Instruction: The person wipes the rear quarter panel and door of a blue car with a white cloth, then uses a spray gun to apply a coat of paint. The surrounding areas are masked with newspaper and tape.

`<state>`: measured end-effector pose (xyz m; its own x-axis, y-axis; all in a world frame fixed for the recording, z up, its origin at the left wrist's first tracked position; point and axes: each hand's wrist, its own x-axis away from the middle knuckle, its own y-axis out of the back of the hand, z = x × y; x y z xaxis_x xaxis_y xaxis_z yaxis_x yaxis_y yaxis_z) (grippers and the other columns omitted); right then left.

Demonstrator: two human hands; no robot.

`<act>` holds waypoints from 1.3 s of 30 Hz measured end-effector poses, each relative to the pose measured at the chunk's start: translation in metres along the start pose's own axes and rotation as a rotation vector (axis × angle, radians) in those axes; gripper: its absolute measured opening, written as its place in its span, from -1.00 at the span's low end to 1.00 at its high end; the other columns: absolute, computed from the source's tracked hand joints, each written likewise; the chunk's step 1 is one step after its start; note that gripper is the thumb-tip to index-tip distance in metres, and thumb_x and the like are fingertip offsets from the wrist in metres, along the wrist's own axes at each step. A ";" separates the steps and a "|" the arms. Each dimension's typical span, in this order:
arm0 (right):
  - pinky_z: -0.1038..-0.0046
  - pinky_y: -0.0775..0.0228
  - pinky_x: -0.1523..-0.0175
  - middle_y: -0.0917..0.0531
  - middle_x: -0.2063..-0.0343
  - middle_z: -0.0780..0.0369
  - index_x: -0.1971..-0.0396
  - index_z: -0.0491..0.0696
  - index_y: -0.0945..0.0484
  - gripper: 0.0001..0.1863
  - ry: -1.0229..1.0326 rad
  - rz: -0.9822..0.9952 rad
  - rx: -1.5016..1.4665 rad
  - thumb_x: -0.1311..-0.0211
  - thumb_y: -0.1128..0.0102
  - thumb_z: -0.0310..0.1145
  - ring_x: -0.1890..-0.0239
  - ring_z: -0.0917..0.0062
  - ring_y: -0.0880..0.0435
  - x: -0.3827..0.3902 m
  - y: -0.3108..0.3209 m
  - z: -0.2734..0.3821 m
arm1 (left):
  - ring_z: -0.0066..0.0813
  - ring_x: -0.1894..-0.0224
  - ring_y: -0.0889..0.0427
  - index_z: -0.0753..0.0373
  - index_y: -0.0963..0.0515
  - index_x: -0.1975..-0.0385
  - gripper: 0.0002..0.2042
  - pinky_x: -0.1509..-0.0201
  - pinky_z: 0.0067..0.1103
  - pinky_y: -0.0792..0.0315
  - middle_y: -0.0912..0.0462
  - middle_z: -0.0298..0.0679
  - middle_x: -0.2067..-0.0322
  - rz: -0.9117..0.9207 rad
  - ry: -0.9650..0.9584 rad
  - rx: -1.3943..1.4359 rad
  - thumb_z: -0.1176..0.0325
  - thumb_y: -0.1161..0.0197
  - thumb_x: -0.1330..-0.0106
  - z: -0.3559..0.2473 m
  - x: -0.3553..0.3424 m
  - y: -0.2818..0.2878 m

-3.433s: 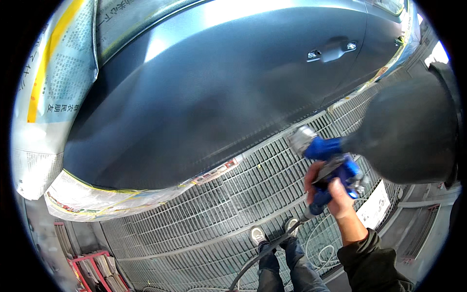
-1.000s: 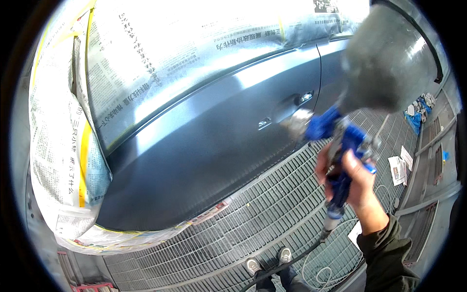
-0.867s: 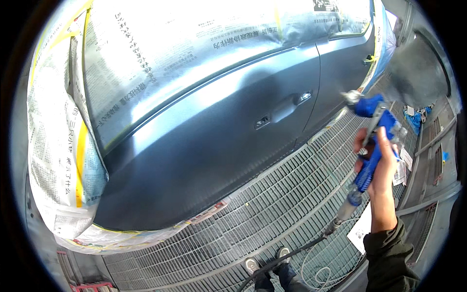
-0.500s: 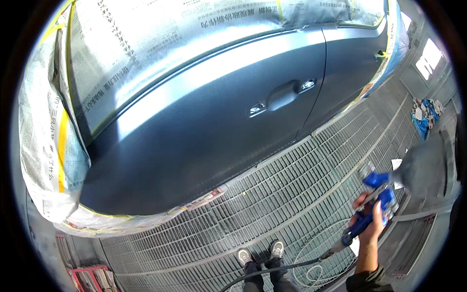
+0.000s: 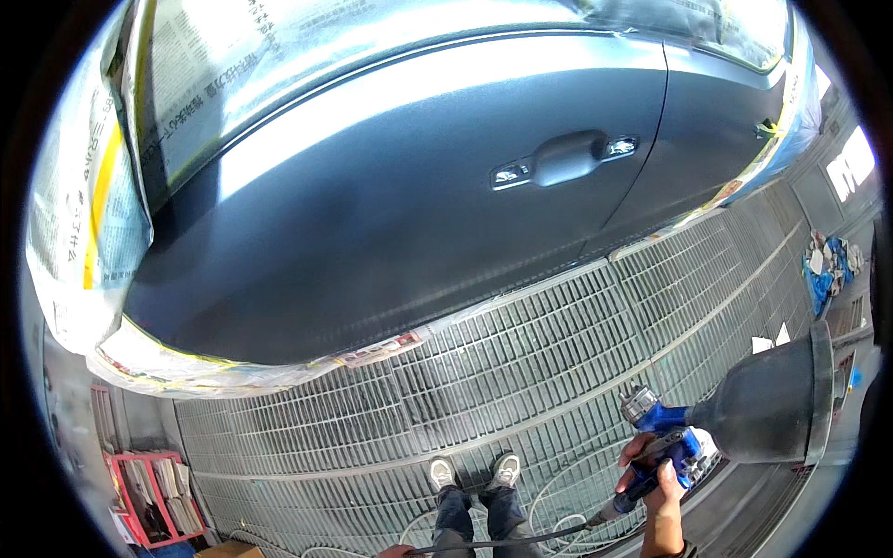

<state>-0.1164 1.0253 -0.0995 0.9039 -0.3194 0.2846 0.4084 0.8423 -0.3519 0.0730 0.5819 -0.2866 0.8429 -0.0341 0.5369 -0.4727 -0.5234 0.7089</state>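
A: Where's the spray gun (image 5: 672, 445) rel. to the car door (image 5: 400, 214)?

B: Low right of view, well apart from door. Door lies up and left of it, long axis running left–right across the top. Nozzle end points up-left, roughly toward the panel; dark cup (image 5: 772, 402) sticks out to the right.

A: Which hand has it?

B: Right hand (image 5: 657, 472). Fingers closed round the blue grip, one finger up front by the trigger – can't tell if it's pressed. Hose (image 5: 521, 539) runs off the grip base, leftward along the bottom edge.

A: Left hand?

B: Just a sliver at the bottom edge (image 5: 398, 552), touching the hose end there. Too little showing – can't tell open or closed. Right hand is the nearer one to the door.

A: Around it?

B: Grate floor (image 5: 521, 372) under everything, shoes (image 5: 474, 472) below centre. Door handle (image 5: 567, 158) upper mid. Masking paper (image 5: 93, 214) with yellow tape wraps the window and left end. Red rack (image 5: 153, 484) lower left.
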 end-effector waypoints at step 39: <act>0.25 -0.69 0.37 -0.49 0.15 0.02 -0.11 -0.30 -0.21 -0.18 -0.257 0.056 -0.092 -0.04 -0.36 -0.04 0.07 0.27 -0.56 0.058 -0.106 -0.084 | -0.35 0.23 -0.61 0.16 -0.47 -0.12 -0.58 0.21 -0.43 -0.45 -0.60 -0.21 0.27 0.702 -0.489 1.353 0.11 -0.23 -0.34 -0.171 -0.076 0.056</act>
<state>-0.0968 0.8812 -0.1211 0.8682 -0.1426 0.4753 0.3791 0.8085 -0.4500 -0.0614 0.7011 -0.2091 0.6903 -0.6990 0.1870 -0.4430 -0.6126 -0.6546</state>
